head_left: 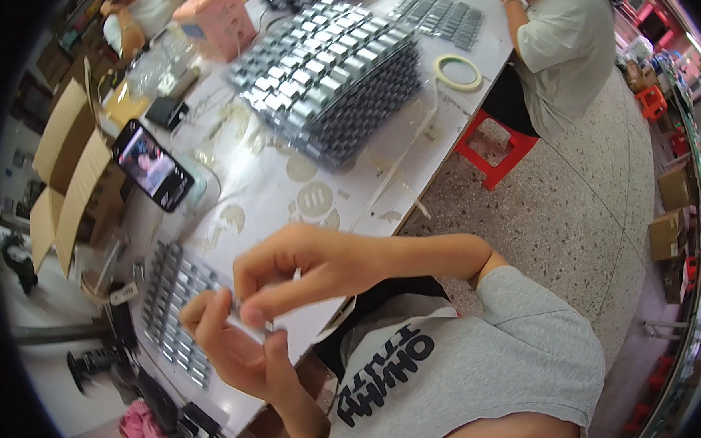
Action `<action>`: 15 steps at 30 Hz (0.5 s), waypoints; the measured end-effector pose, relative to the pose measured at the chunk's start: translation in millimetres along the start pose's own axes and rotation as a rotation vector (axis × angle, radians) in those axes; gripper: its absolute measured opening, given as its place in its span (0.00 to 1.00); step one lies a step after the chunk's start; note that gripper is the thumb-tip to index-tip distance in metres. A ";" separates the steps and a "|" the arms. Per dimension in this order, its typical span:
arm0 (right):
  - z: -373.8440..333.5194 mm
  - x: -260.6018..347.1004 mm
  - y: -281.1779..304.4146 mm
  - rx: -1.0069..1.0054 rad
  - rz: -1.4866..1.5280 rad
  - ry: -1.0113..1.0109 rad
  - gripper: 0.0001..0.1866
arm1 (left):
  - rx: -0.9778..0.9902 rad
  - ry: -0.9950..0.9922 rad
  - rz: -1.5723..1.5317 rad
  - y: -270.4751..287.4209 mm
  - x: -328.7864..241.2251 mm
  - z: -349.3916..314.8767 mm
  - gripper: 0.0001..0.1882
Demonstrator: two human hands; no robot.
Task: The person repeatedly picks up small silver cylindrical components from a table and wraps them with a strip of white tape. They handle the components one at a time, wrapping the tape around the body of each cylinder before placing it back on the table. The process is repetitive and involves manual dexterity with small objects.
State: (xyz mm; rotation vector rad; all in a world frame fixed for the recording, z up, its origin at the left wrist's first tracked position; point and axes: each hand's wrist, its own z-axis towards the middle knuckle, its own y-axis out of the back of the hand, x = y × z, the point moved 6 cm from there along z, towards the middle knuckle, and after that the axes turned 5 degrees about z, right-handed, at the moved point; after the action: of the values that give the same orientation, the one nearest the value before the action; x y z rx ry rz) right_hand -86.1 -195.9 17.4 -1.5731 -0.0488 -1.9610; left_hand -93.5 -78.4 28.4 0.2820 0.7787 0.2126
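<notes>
My two hands meet over the near edge of the table. My right hand (pixel 301 266) has thumb and forefinger pinched together, and a small silvery piece (pixel 269 327) shows by its thumb, partly hidden by the fingers. My left hand (pixel 242 346) curls its fingers around the same spot from below. What exactly the fingers grip is too small and blurred to name. Right beside my left hand lies a tray (pixel 167 310) filled with rows of small silvery-grey metal-looking pieces.
A tall stack of filled trays (pixel 330 76) stands mid-table, with a tape roll (pixel 458 73) at its right. A phone (pixel 153 165) stands propped up, near an open carton (pixel 71 180). A pink bin (pixel 216 22) is behind. A co-worker (pixel 565 45) sits by a red stool (pixel 495 150).
</notes>
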 end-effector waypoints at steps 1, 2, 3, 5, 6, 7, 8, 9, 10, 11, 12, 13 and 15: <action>-1.6 5.3 4.0 -0.072 -0.166 0.000 0.09 | 0.087 -0.048 0.152 2.9 -5.9 6.1 0.29; -3.9 10.8 9.6 -0.142 -0.332 0.000 0.10 | 0.182 -0.094 0.300 1.0 -10.4 11.4 0.28; -3.0 9.9 11.3 -0.163 -0.415 -0.023 0.10 | 0.212 -0.078 0.287 2.2 -13.3 15.0 0.26; -2.0 6.1 13.5 -0.176 -0.543 -0.049 0.10 | 0.253 -0.036 0.280 0.8 -15.2 17.6 0.25; -1.0 7.4 13.4 -0.168 -0.586 -0.045 0.09 | 0.265 -0.015 0.294 1.3 -15.4 18.6 0.24; 0.5 5.6 12.7 -0.118 -0.571 -0.060 0.09 | 0.257 0.003 0.229 3.0 -8.4 15.9 0.23; 1.3 3.9 12.5 -0.069 -0.555 -0.074 0.08 | 0.249 0.063 0.115 3.4 -5.1 14.2 0.21; 2.0 3.9 10.5 -0.022 -0.542 -0.081 0.08 | 0.280 0.063 0.102 6.4 -1.9 11.8 0.23; 1.7 5.4 9.8 -0.002 -0.510 -0.120 0.07 | 0.306 0.052 0.074 7.5 0.5 10.2 0.24; 1.7 7.0 8.8 0.017 -0.479 -0.158 0.07 | 0.306 0.050 0.084 11.0 1.5 9.7 0.24; 2.1 8.3 9.0 0.033 -0.452 -0.200 0.07 | 0.307 0.049 0.088 12.9 2.9 9.5 0.25; 3.2 9.4 9.3 0.042 -0.420 -0.228 0.06 | 0.310 0.047 0.091 15.0 3.7 9.1 0.25; 5.9 9.9 7.3 0.060 -0.413 -0.194 0.06 | 0.332 0.050 0.091 17.6 4.4 9.1 0.25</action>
State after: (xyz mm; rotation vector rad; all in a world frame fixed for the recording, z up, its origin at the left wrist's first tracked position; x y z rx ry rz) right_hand -78.4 -203.8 25.5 -1.8180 -0.5458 -2.0735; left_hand -85.4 -62.2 37.4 0.6288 0.8511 0.1759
